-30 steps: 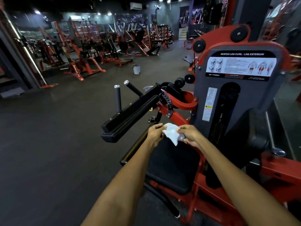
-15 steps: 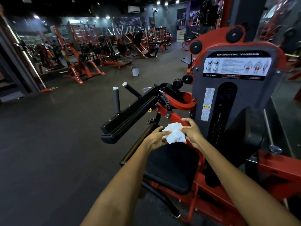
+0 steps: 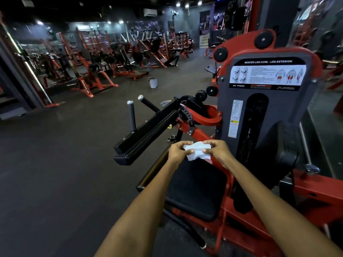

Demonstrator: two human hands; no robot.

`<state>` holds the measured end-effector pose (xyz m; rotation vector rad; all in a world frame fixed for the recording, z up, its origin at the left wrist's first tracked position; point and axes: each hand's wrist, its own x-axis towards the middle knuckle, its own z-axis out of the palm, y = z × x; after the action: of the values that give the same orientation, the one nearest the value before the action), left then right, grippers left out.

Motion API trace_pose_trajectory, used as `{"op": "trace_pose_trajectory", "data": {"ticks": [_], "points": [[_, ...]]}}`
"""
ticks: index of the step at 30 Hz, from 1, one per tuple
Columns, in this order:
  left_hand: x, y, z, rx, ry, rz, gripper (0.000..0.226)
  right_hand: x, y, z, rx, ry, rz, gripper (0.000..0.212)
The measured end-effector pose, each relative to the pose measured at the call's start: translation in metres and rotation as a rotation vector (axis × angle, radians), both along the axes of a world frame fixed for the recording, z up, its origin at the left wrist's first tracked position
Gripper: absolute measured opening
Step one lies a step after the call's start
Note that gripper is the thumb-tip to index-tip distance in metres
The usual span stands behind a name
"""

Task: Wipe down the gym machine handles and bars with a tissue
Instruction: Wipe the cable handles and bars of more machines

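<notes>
A person stood over a red and grey seated leg curl and extension machine [image 3: 267,115] in a dim gym, both bare arms stretched forward. A white tissue [image 3: 197,151] was held between the two hands above the front edge of the black seat pad [image 3: 196,191]: the left hand [image 3: 177,152] pinched its left end between thumb and fingertips, and the right hand [image 3: 219,151] pinched its right end the same way. The tissue touched no part of the machine. Just beyond the hands, to the left, lay a long black padded bar [image 3: 146,132] and two upright black handles [image 3: 132,115]. A small white bin [image 3: 153,82] stood on the dark floor [image 3: 61,164] further back.
</notes>
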<state>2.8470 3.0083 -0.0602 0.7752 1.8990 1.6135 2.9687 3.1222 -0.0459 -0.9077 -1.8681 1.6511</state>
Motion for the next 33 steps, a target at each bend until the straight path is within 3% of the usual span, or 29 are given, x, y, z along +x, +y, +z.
{"op": "trace_pose_trajectory", "data": {"ticks": [4,7,11,13,15,19,21,26,31,33], "points": [[-0.003,0.0,-0.003,-0.14,0.267,0.061,0.016,0.003,0.005,0.0,0.233,-0.1,-0.046,0.015],[-0.007,0.001,-0.005,-0.238,0.359,0.049,0.013,0.003,0.008,0.005,0.399,-0.193,0.025,0.01],[-0.008,0.005,0.0,-0.385,0.556,-0.174,0.049,-0.003,0.011,0.014,0.541,-0.397,0.222,0.018],[-0.006,0.006,0.003,-0.323,0.465,-0.255,0.049,-0.005,0.011,0.019,0.546,-0.405,0.316,0.022],[-0.006,0.007,0.003,-0.209,0.269,-0.224,0.043,-0.007,0.013,0.022,0.546,-0.326,0.267,0.016],[-0.004,0.007,0.001,-0.034,-0.015,-0.114,0.046,-0.008,0.013,0.018,-0.052,-0.095,0.114,0.037],[-0.005,0.007,0.002,-0.016,-0.064,-0.111,0.044,-0.008,0.013,0.014,-0.176,-0.023,0.084,0.043],[-0.006,0.008,0.0,-0.009,-0.089,-0.087,0.033,-0.01,0.01,0.011,-0.087,0.064,0.025,0.029],[-0.007,0.011,0.001,0.051,-0.014,-0.09,0.032,-0.015,0.011,0.01,0.057,-0.021,0.039,0.017],[-0.007,0.012,0.001,0.066,0.01,-0.074,0.033,-0.014,0.009,0.012,0.012,-0.055,0.124,0.01]]}}
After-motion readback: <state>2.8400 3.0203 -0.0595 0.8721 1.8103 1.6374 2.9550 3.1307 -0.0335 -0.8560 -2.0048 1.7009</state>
